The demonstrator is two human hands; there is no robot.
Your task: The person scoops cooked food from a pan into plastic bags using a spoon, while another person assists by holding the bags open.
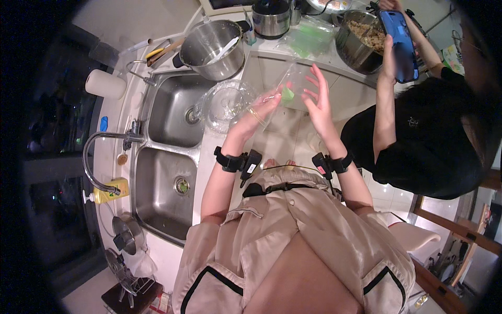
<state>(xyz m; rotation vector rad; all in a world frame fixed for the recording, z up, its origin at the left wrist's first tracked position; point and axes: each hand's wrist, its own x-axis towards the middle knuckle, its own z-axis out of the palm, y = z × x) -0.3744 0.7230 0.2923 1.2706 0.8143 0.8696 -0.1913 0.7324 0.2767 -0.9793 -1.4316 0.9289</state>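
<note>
My left hand (263,108) is inside or behind a clear plastic bag (257,114), its fingers pointing up and to the right; which of the two I cannot tell. A small green piece (287,94) shows at the fingertips, seemingly part of the clear film. To its right, my right hand (319,104) is raised with fingers spread beside the bag's upper edge, holding nothing that I can make out. A round clear plastic lid or container (226,103) rests on the counter edge by the sink, left of my left hand.
A double steel sink (166,188) lies at left, with a large steel pot (211,49) behind it. Plastic packaging (308,37) and a pot of food (362,35) stand on the back counter. At right, a person in black (423,129) holds a phone (399,45).
</note>
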